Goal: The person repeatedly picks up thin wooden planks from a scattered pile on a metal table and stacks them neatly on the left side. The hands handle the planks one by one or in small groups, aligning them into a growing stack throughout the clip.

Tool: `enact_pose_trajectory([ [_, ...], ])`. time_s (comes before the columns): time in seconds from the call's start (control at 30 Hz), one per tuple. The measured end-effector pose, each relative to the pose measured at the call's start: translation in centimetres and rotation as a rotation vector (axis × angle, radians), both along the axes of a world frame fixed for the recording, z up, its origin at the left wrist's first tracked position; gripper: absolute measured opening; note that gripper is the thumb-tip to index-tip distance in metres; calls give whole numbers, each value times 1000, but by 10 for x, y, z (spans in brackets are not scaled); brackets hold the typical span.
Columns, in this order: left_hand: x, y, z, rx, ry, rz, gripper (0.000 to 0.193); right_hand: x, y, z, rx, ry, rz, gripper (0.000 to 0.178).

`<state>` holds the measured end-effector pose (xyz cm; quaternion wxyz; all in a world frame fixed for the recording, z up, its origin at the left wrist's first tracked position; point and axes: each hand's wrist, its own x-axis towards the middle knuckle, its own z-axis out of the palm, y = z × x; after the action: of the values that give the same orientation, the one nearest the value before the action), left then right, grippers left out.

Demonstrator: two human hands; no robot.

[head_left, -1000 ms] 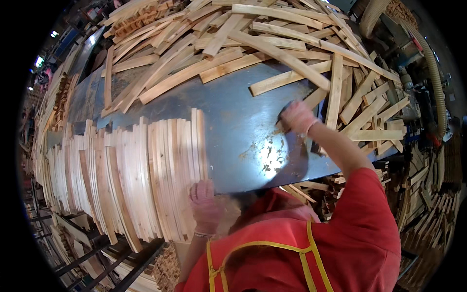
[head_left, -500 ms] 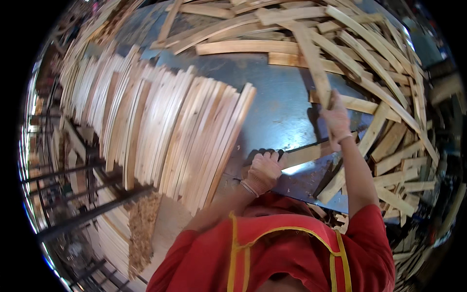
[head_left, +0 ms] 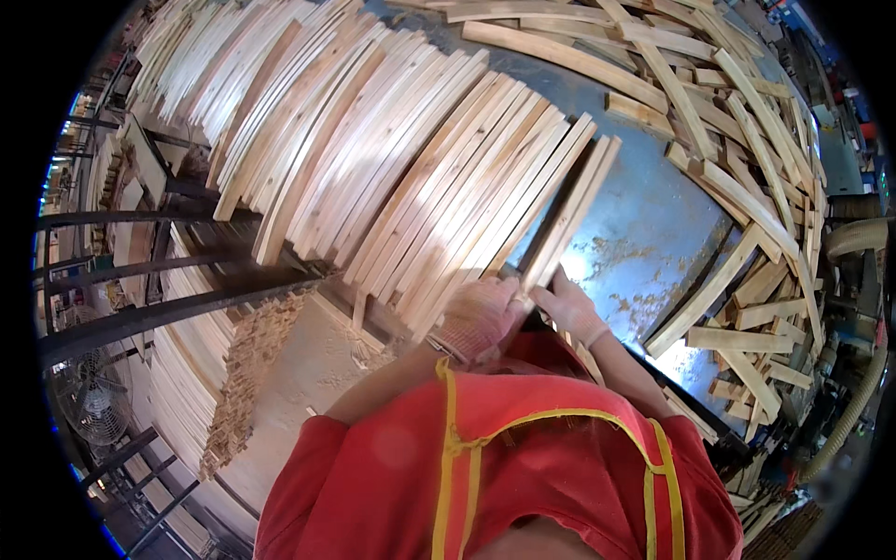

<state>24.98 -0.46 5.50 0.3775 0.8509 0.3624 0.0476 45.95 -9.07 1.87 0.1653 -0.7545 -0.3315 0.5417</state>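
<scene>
Two pale wooden strips lie side by side, slanting away from me over the blue-grey metal table. My right hand, in a light knitted glove, is closed on their near end from the right. At the same end, my gloved left hand is also closed; its fingertips are partly hidden. Left of these strips, a narrow dark gap parts them from a long row of wooden strips packed side by side on edge.
A loose heap of wooden strips covers the table's far and right sides. Black metal bars stand at the left, near a stack of boards and a fan. A ribbed hose hangs at the far right.
My right hand has come from the heap back toward my body, beside my left hand. Wooden strips now lie between both hands, next to the row. The view has shifted.
</scene>
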Motion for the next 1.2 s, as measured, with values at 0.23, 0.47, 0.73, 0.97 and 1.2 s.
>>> enact_pose_trajectory([
  [0.23,-181,10,-15,-49,-111,487,23,65,-9,24,513,-220,-281,66],
  [0.47,-218,12,-64,-982,-222,1026,54,178,-144,4,-295,-1071,-608,102],
  [0.73,-235,65,-96,-1100,-746,1314,24,13,-98,36,758,89,-1417,83],
  [0.97,-238,96,-61,-987,-641,1159,29,-74,-12,44,112,-55,-250,66],
  [1.2,-204,175,55,-829,-275,458,71,2,34,3,362,15,-438,74],
])
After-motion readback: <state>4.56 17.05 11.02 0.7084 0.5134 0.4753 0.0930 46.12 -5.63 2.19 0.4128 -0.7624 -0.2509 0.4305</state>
